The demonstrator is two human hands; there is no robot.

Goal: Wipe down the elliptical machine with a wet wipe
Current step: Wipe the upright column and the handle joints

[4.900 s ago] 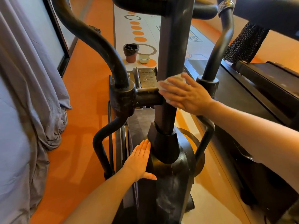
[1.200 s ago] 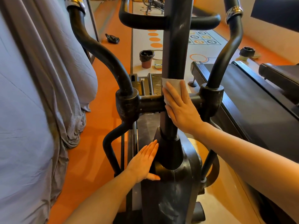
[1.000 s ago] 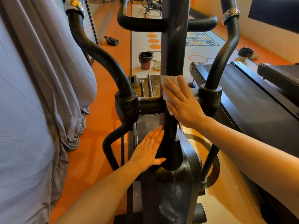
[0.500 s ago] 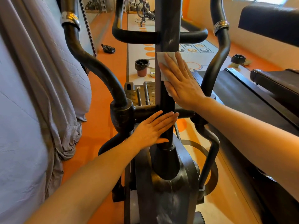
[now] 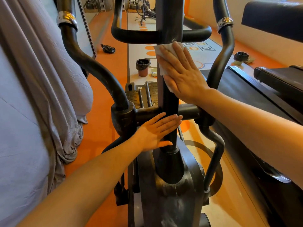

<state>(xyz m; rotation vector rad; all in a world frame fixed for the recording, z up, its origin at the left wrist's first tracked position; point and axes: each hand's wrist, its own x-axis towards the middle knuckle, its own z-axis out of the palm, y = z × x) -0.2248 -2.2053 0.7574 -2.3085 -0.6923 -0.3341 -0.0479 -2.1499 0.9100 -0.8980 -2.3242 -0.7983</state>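
Starting at the left of the frame there's a grey cover point(image 5: 32, 112) draped over something, then the black, dusty elliptical machine point(image 5: 168, 185) filling the centre, with the left hand point(image 5: 155, 130) laid flat, fingers straight, on its upright post just under the crossbar. Right of that, the right hand point(image 5: 182, 74) presses a white wet wipe point(image 5: 161, 51) flat against the post, higher up than half a second ago, and the left hand has barely moved since. Most of the wipe's hidden under the palm, and the post's top is cut off.
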